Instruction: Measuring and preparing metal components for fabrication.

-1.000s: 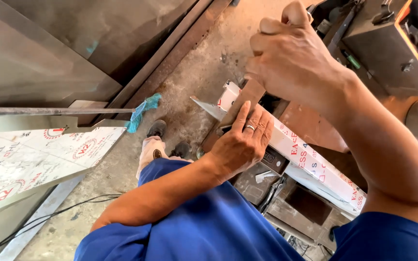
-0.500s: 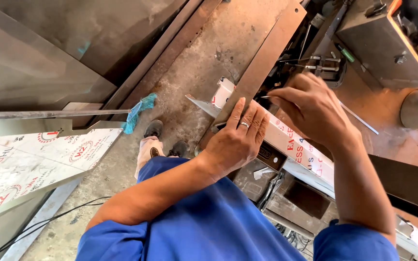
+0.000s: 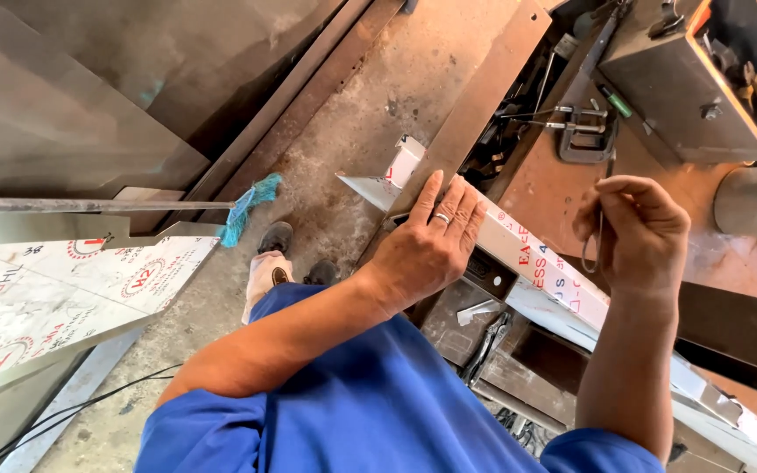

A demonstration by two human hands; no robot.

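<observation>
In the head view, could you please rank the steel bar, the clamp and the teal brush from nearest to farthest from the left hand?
1. Steel bar: directly under the left hand.
2. Teal brush: on the floor, to its left.
3. Clamp: on the bench, up and right.

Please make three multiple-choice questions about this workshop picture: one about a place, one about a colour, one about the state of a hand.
1. Where does the left hand rest?
A. flat on the white film-wrapped metal channel
B. on the blue-bristled brush
C. on the floor

2. What colour are the person's sleeves?
A. red
B. blue
C. green

3. How is the right hand?
A. flat and empty
B. closed around a hammer
C. fingers pinched on a thin metal scriber

Answers: 1 A, its palm lies on the channel. 2 B, the cloth is blue. 3 C, a thin tool hangs from its fingers.
</observation>
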